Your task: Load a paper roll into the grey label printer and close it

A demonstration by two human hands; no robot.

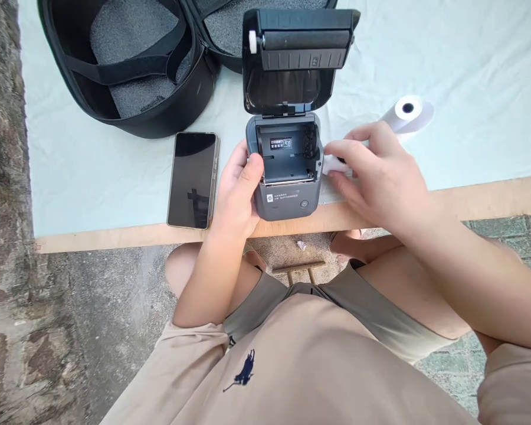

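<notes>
A dark grey label printer (285, 195) is tilted up at the table's front edge, its lid (287, 65) raised and its paper bay (289, 156) showing no roll inside. My left hand (236, 189) grips the printer's left side, thumb on the rim of the bay. Just right of the printer, my right hand (380, 171) pinches a small white paper roll (335, 165), mostly covered by the fingers. Another white paper roll (405, 112) lies beyond my right hand, with a loose end spread on the cloth.
A smartphone (192, 180) with a dark screen lies left of my left hand. An unzipped black case (186, 100) with grey foam and straps stands at the back left. Pale cloth (482, 82) covers the table, whose bare wooden edge (482, 199) faces me.
</notes>
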